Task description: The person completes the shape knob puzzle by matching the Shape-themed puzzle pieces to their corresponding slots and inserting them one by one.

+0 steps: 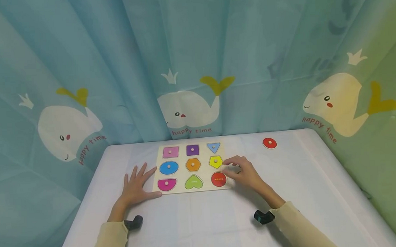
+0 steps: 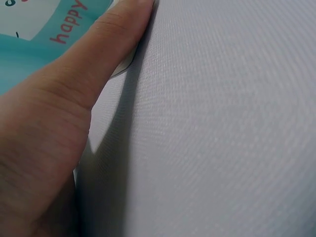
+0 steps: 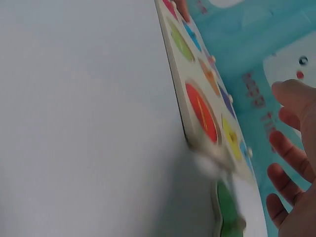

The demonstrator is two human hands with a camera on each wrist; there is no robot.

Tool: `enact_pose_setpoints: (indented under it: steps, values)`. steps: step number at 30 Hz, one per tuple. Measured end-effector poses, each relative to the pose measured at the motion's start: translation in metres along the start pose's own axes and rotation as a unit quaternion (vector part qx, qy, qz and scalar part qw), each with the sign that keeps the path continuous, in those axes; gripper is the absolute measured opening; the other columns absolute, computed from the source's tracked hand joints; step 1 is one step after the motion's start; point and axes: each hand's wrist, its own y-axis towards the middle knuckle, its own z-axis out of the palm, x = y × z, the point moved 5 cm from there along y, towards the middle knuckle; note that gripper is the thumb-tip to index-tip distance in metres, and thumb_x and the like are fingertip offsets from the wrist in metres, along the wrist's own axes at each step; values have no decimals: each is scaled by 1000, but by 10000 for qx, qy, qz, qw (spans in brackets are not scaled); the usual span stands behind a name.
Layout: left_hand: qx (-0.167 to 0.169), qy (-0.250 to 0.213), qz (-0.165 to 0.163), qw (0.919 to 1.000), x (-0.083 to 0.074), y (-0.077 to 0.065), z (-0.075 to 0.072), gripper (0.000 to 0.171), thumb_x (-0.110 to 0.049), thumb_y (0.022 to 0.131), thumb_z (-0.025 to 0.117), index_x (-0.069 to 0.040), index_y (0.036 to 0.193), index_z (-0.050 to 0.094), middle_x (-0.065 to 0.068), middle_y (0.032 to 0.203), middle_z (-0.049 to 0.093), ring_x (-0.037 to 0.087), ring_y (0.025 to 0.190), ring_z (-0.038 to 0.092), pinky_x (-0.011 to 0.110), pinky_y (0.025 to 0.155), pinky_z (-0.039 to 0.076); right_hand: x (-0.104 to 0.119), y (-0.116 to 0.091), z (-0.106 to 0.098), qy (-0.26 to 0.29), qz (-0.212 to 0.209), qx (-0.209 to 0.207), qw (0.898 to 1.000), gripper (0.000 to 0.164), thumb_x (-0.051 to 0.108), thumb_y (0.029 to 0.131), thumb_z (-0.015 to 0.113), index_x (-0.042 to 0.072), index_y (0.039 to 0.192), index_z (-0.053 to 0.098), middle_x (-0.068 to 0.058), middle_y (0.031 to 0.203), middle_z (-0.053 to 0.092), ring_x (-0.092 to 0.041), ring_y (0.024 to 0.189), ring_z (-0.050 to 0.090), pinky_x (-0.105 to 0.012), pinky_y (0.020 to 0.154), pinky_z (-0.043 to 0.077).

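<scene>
A pale wooden peg puzzle board [image 1: 180, 174] lies on the table with coloured shapes in rows, several with small knobs. The green heart [image 1: 194, 182] and red circle [image 1: 218, 179] spots show printed words and no knob. My left hand [image 1: 134, 190] rests beside the board, fingers spread, thumb and index finger at its left edge. Over the board's right edge hovers my right hand [image 1: 248, 174], thumb and index finger apart near the yellow pentagon [image 1: 215, 162], holding nothing. A green knobbed piece [image 3: 227, 210] lies by the board's corner in the right wrist view; the hand hides it in the head view.
A red round knobbed piece [image 1: 269, 143] lies at the table's back right. The white-covered table [image 1: 196, 226] ends at a blue-green curtain [image 1: 194, 39] with whale prints. Dark cameras [image 1: 264, 217] sit at both wrists.
</scene>
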Motion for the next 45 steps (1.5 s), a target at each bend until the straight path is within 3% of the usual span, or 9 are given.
enact_pose_setpoints:
  steps: [7,13,20,29,45]
  values:
    - [15,-2,-34,10000,4,1,4,104,-62,72,83,-18,157,43,23,168,21,55,152,4,80,112,-2,-24,-17,-21,-266,398,-179,9987,31,19,87,84,14,116,76,-1,118,72,-25,106,60,-46,89,53]
    - [23,-28,-65,10000,3,2,6,104,-61,72,84,-18,157,44,23,167,21,55,151,4,80,113,-3,-39,-28,-30,-417,280,-282,9983,33,17,85,85,11,115,76,-5,117,72,-29,112,61,-56,99,45]
    - [49,-23,-96,9999,2,2,5,103,-60,71,84,-17,156,44,24,167,22,56,151,5,80,112,-3,-54,-38,-34,-704,264,-211,9969,31,15,82,87,12,111,76,-10,117,71,-33,112,57,-52,93,45]
    - [32,-38,-92,9999,4,1,5,105,-62,71,83,-18,157,43,23,168,21,55,152,3,80,112,-4,-57,-37,-33,-728,184,-100,9971,19,12,81,88,17,97,78,-7,112,69,-31,109,55,-50,90,42]
    - [-37,43,-72,10000,4,3,3,103,-61,71,84,-18,156,45,24,167,23,56,151,6,81,112,-2,-60,-36,-33,-643,578,-19,9963,11,14,84,86,17,92,80,-10,117,67,-36,114,52,-58,96,43]
